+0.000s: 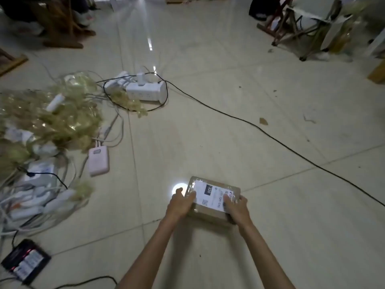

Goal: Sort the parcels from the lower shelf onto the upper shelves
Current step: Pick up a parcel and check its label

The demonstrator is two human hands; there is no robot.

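Observation:
A small brown cardboard parcel [210, 213] with a white shipping label reading "220" on top is held above the tiled floor, low in the view. My left hand [180, 205] grips its left side, thumb on the top face. My right hand [235, 207] grips its right side, thumb on the label. No shelves are in view.
A black cable [270, 134] runs diagonally across the floor. White power strips [143, 89], a pink power bank [98, 161], tangled cables and crumpled clear wrap [48, 122] lie at the left. A black battery charger [26, 261] sits bottom left. Folding table legs [300, 32] stand top right.

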